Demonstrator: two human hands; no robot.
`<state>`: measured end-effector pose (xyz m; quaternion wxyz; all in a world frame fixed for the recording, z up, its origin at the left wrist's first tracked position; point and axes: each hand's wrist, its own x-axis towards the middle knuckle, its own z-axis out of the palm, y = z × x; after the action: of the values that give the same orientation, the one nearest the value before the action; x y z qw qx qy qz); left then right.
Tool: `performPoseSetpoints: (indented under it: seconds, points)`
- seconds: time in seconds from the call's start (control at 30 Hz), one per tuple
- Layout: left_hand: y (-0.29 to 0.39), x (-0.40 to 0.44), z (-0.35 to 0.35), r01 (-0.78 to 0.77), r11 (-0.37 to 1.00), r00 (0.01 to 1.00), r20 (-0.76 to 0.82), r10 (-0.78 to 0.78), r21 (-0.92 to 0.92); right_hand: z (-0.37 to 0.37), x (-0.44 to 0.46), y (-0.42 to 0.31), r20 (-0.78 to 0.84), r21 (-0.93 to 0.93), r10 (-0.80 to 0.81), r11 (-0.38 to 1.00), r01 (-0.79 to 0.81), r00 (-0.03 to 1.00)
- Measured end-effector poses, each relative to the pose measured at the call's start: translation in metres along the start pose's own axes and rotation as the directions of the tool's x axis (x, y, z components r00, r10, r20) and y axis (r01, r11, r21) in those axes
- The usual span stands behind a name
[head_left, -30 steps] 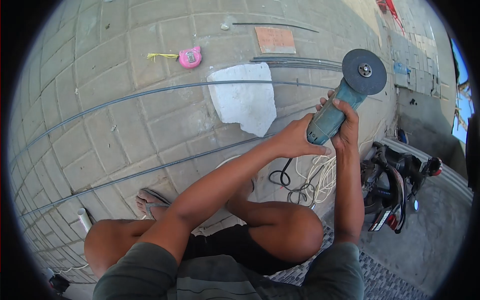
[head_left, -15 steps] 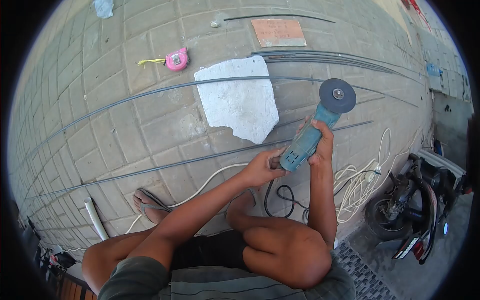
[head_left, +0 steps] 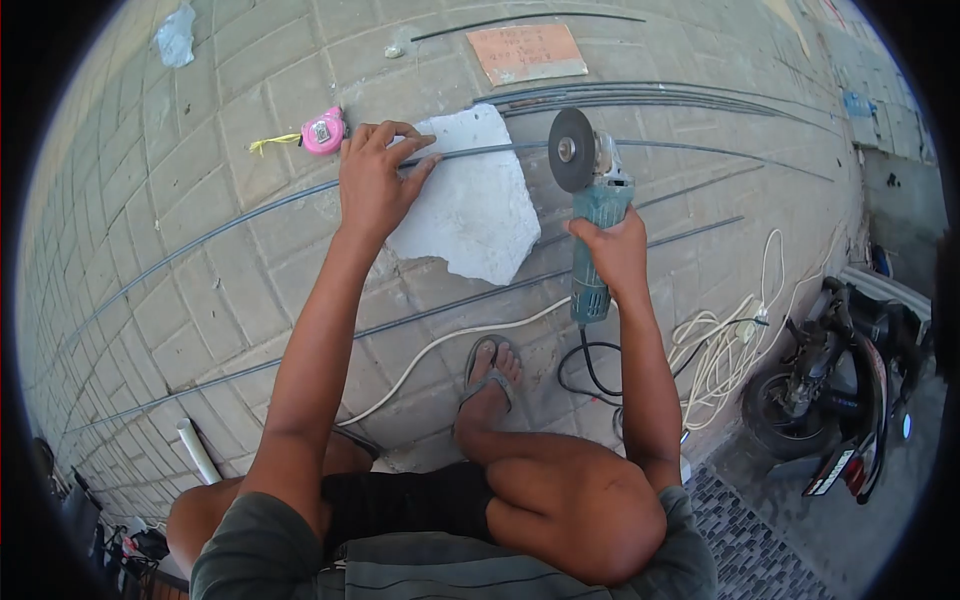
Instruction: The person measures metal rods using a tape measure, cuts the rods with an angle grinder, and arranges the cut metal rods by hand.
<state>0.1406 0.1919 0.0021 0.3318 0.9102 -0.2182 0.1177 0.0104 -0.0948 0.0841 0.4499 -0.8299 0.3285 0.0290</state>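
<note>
My right hand (head_left: 618,250) is wrapped round the teal body of an angle grinder (head_left: 592,275), which points away from me with its dark cutting disc (head_left: 571,150) on the left side of the head. The disc stands close to a long thin metal rod (head_left: 490,151); whether they touch I cannot tell. That rod runs across a white slab (head_left: 465,215) with a broken edge. At the slab's left side my left hand (head_left: 378,180) holds the rod, thumb and fingers on either side of it.
A pink tape measure (head_left: 323,131) lies left of the slab. Several more rods (head_left: 620,98) and an orange written-on piece (head_left: 527,53) lie beyond. A second rod (head_left: 430,312) crosses nearer me. A coiled white cable (head_left: 722,370) and a motorcycle (head_left: 830,400) are at right.
My left hand has left the grinder's rear and moved forward and left onto the rod. The grinder, now in my right hand alone, has turned more upright and shifted left.
</note>
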Motion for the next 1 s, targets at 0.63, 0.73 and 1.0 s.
performPoseSetpoints:
  seconds: [0.63,0.73,1.0]
  points:
    - [-0.014,-0.020,0.022,0.056,0.998,0.998,-0.007,-0.056,0.018,0.021,0.031,0.007,0.092,-0.062,0.005,0.998,0.001,0.996]
    - [-0.015,-0.020,0.022,0.060,0.998,0.998,0.001,-0.060,0.018,0.022,0.032,0.010,0.094,-0.066,-0.003,0.998,0.009,0.996]
    - [-0.011,-0.018,0.020,0.046,0.999,0.999,-0.024,-0.046,-0.005,0.022,0.032,0.011,0.092,-0.060,-0.035,0.997,0.041,0.995]
